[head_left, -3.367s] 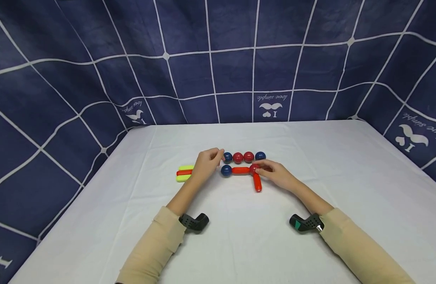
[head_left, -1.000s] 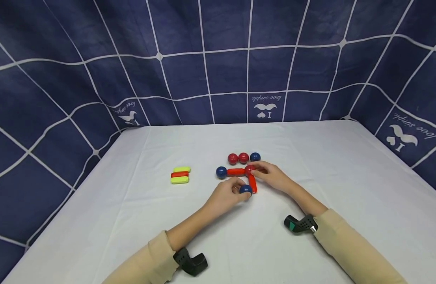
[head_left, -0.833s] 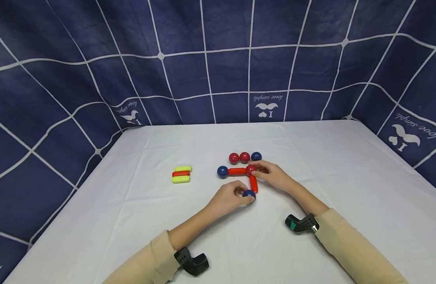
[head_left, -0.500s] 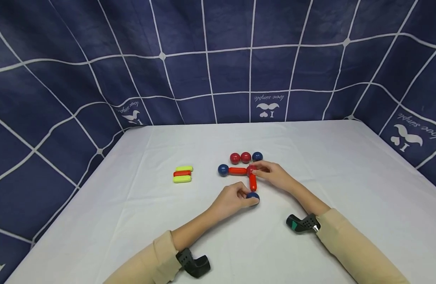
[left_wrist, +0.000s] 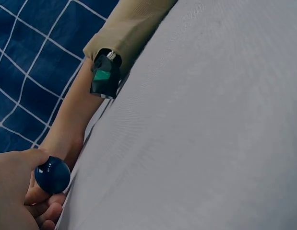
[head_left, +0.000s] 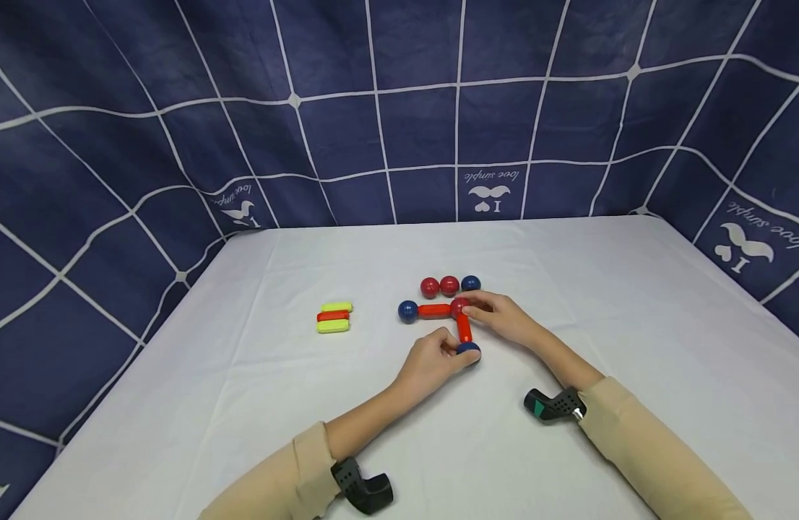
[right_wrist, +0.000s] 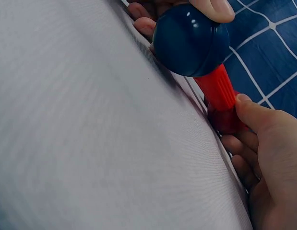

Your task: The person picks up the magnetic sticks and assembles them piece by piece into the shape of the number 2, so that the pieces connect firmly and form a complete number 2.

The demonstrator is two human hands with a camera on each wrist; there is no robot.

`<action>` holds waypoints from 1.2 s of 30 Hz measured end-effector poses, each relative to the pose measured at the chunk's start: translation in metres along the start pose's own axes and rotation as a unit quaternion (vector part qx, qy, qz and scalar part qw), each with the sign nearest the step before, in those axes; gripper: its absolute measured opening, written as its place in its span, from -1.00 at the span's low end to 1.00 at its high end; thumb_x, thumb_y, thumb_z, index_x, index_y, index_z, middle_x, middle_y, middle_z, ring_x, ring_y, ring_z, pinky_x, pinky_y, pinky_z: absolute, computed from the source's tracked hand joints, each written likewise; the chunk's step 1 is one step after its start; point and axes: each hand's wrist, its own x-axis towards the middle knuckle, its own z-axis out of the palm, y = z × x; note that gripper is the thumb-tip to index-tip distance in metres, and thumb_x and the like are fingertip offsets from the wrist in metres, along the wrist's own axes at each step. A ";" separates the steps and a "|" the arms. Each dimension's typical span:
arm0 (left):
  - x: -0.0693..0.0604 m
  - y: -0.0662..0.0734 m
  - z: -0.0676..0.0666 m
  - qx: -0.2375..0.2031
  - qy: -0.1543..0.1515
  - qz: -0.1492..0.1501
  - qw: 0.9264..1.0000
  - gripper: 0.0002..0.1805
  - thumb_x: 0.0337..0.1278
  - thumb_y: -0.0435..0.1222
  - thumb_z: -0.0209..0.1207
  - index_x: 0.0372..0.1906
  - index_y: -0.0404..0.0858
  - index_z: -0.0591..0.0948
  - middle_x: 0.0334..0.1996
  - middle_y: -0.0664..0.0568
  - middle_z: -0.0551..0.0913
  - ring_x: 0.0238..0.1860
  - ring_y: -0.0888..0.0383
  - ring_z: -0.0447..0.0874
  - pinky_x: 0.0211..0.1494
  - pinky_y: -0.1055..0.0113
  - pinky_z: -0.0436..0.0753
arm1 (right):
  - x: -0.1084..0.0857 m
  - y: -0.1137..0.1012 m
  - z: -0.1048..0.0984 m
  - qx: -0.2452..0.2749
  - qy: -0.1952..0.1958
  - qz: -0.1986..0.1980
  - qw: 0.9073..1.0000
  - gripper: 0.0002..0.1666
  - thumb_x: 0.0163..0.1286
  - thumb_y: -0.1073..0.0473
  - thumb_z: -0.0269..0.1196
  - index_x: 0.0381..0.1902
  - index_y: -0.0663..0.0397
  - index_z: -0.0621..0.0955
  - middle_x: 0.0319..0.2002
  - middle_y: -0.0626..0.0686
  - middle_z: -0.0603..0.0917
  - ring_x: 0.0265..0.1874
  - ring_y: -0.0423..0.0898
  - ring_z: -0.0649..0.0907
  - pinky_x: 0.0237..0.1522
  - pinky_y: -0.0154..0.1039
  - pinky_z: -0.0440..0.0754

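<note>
Forearms [head_left: 367, 417] aslant inward, left grip [head_left: 430, 362] and right grip [head_left: 506, 318] close together, both pinched.

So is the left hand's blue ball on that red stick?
Against its end: the right wrist view shows no gap between blue ball and red stick. Whether it's fixed, cannot tell.

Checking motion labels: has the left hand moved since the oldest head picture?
Yes. In the head view, the left hand has moved rightward and lower in the picture, judged against the three loose sticks.
</note>
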 end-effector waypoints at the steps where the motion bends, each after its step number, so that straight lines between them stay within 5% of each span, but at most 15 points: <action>1: 0.000 0.000 0.001 0.003 0.000 -0.001 1.000 -0.67 -0.06 -0.05 0.27 -0.43 -0.22 0.50 -0.64 0.12 0.45 -0.57 0.27 0.35 -0.51 0.50 0.31 | 0.000 0.000 0.000 0.002 0.001 0.002 1.000 -0.51 0.32 0.00 0.11 0.16 0.06 0.46 0.01 0.12 0.58 -0.12 -0.03 0.53 0.01 -0.10 0.51; 16: 0.004 0.000 0.002 0.053 -0.016 0.028 0.998 -0.66 0.00 0.00 0.22 -0.40 -0.18 0.47 -0.61 0.15 0.40 -0.59 0.28 0.30 -0.53 0.50 0.27 | -0.001 -0.009 0.002 0.020 0.016 0.027 0.999 -0.54 0.35 0.16 0.07 0.16 0.23 0.42 0.03 0.24 0.55 -0.10 0.06 0.55 0.02 -0.03 0.51; 20: 0.005 -0.001 -0.006 0.065 -0.062 0.046 0.995 -0.67 0.06 0.02 0.16 -0.32 -0.17 0.49 -0.57 0.15 0.41 -0.56 0.29 0.32 -0.52 0.50 0.29 | -0.003 -0.014 0.003 0.018 0.025 0.028 0.999 -0.56 0.35 0.19 0.07 0.14 0.25 0.43 0.00 0.26 0.56 -0.13 0.06 0.54 0.00 -0.06 0.51; 25: 0.013 -0.010 -0.024 0.092 -0.133 0.099 0.982 -0.74 0.16 -0.05 0.09 -0.19 -0.13 0.55 -0.49 0.17 0.47 -0.46 0.30 0.39 -0.40 0.52 0.39 | -0.001 -0.006 0.003 0.019 0.025 0.025 0.999 -0.56 0.34 0.11 0.09 0.14 0.15 0.45 -0.02 0.18 0.58 -0.15 -0.03 0.54 -0.05 -0.23 0.51; 28: 0.018 -0.016 -0.037 0.107 -0.151 0.117 0.976 -0.78 0.19 -0.09 0.07 -0.18 -0.10 0.58 -0.45 0.18 0.52 -0.40 0.29 0.43 -0.32 0.50 0.43 | 0.000 -0.002 0.003 0.018 0.020 0.026 0.999 -0.55 0.34 0.06 0.09 0.14 0.10 0.45 -0.02 0.16 0.58 -0.15 -0.04 0.55 -0.06 -0.23 0.52; 32: 0.024 -0.022 -0.056 0.176 -0.115 0.147 0.967 -0.79 0.20 -0.11 0.05 -0.20 -0.09 0.60 -0.41 0.19 0.54 -0.35 0.29 0.43 -0.25 0.45 0.47 | 0.000 -0.002 0.002 0.018 0.016 0.035 0.999 -0.54 0.33 0.04 0.10 0.14 0.06 0.45 0.00 0.13 0.58 -0.13 -0.03 0.54 -0.04 -0.19 0.53; 36: 0.032 -0.030 -0.081 0.251 -0.030 0.191 0.948 -0.81 0.19 -0.16 0.07 -0.22 -0.12 0.62 -0.40 0.16 0.58 -0.31 0.25 0.45 -0.16 0.37 0.48 | -0.001 -0.004 0.002 0.014 0.014 0.037 0.999 -0.54 0.33 0.04 0.10 0.15 0.07 0.44 -0.01 0.14 0.57 -0.13 -0.03 0.53 -0.06 -0.21 0.53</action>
